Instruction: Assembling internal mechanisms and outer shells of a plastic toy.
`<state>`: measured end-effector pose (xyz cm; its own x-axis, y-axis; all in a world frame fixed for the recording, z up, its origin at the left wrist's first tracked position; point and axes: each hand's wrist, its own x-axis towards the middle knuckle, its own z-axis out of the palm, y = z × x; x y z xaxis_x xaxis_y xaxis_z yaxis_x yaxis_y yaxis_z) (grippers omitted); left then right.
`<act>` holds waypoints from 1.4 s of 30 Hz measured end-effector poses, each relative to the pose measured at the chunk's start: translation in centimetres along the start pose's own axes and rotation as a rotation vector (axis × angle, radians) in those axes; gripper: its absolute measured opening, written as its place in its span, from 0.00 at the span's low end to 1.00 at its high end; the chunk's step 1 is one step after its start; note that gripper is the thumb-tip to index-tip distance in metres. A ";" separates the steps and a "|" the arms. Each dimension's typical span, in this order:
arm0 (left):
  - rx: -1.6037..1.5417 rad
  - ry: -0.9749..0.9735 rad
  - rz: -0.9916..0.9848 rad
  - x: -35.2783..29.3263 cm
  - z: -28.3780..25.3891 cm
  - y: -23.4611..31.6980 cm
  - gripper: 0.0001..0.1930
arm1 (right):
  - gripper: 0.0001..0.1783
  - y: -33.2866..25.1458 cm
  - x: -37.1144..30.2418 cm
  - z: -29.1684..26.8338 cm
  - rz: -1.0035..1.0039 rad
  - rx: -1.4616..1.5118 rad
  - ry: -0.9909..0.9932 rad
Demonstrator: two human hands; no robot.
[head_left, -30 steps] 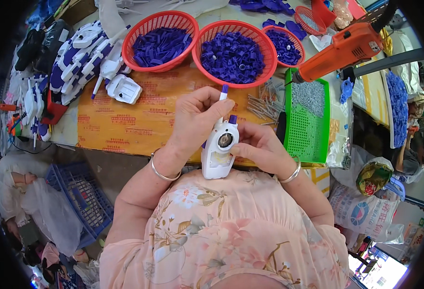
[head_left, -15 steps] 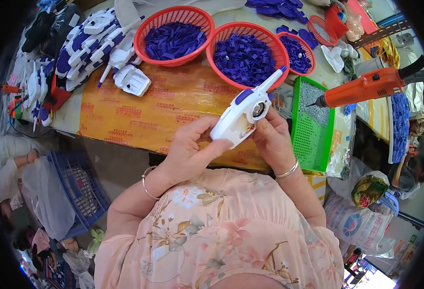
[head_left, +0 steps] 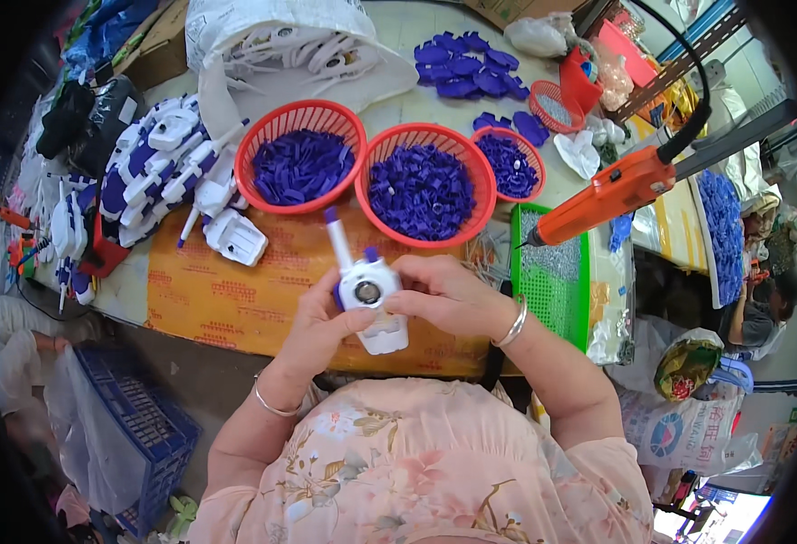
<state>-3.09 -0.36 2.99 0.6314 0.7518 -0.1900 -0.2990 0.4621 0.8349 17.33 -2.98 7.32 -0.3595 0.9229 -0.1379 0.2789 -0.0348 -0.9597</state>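
Observation:
A white toy walkie-talkie (head_left: pixel 376 337) with a purple-tipped antenna is between my two hands, above the front of the table. Its face has a round metallic part in a hole near the top. My left hand (head_left: pixel 321 322) grips its left side, thumb laid across the front. From the other side my right hand (head_left: pixel 444 295) holds it, with the thumb on the face beside the round part. The fingers behind the toy are partly hidden. Beyond it stand red baskets (head_left: pixel 487 168) of small purple plastic parts.
An orange electric screwdriver (head_left: pixel 607 195) hangs over a green tray (head_left: pixel 583 308) of small screws at the right. Stacked white-and-purple toy shells (head_left: pixel 158 177) lie at the left. A white sack (head_left: pixel 226 45) of white parts sits at the back. Another person's hand (head_left: pixel 61 344) is far left, near a blue crate (head_left: pixel 158 444).
The walkie-talkie has moved left and toward me, and its antenna has swung from pointing right to pointing up and slightly left. My view has shifted, showing more of the table's back.

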 end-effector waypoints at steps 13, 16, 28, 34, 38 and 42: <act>-0.242 0.056 -0.009 2.0 -1.6 0.0 0.22 | 0.16 0.4 14.6 -9.3 0.043 -0.932 0.944; -0.241 0.087 -0.034 1.5 -1.6 -0.1 0.21 | 0.16 1.2 14.6 -12.0 0.300 -0.978 0.942; -0.212 0.063 -0.144 0.6 -1.6 -1.7 0.20 | 0.18 4.6 13.2 -19.6 0.741 -1.004 0.546; -0.183 0.089 -0.167 0.4 -1.5 -1.9 0.19 | 0.17 6.2 13.8 -20.5 0.657 -0.935 0.632; -0.175 0.109 -0.154 0.4 -1.4 -2.0 0.19 | 0.15 6.6 13.7 -19.8 0.512 -0.861 0.739; -0.188 0.103 -0.149 0.4 -1.4 -1.9 0.19 | 0.17 6.1 13.6 -18.9 0.437 -0.916 0.872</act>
<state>-3.25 -0.25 0.56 0.6055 0.7081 -0.3633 -0.3415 0.6435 0.6850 30.94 16.59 4.21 0.4983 0.8556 0.1405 0.8403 -0.4366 -0.3212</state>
